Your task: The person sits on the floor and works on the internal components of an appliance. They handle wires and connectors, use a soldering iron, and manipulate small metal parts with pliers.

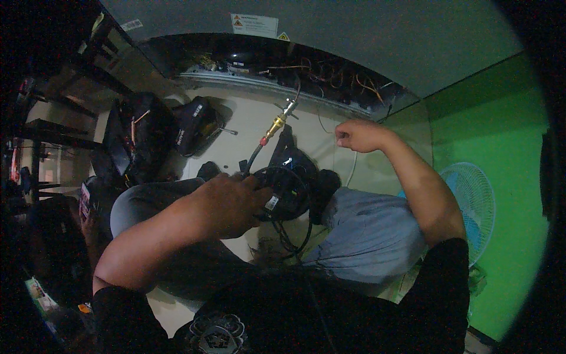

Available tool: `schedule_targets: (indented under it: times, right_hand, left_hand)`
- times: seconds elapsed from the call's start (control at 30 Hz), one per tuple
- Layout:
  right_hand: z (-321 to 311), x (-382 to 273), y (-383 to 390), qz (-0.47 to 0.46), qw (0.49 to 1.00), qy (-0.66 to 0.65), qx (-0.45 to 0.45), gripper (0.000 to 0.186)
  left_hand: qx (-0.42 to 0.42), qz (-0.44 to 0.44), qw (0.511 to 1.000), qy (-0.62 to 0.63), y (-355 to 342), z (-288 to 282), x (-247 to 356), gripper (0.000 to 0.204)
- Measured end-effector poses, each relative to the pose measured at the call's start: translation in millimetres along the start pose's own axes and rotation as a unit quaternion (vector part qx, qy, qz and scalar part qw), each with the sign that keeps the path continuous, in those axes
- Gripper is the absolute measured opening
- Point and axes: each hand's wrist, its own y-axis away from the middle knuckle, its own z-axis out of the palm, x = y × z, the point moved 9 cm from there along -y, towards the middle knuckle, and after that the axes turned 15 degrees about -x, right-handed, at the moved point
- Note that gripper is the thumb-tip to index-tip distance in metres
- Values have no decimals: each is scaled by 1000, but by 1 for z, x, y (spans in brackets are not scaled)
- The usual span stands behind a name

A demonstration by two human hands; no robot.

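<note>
The left hand is gripping the round black gauge, just below the brass fitting; it should be holding steady. The right hand, right of that fitting, is closing into a fist, perhaps pinching a thin wire.

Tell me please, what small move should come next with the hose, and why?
Probably the right hand should come down to the brass fitting on the black hose. The left hand already grips the round black gauge, while the right fist hangs apart, beside the fitting, holding nothing visible.
</note>
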Motion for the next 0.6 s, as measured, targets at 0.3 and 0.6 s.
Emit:
schedule_targets:
  times: [0.3,0.6]
  right_hand:
    - [9,-5,4,34,998,2,-61,29]
    - [-90,-90,147,86,957,26,275,20]
  left_hand:
    - [-5,-20,991,132,-31,4,-12,52]
    - [295,49,880,368,-212,-41,19,68]
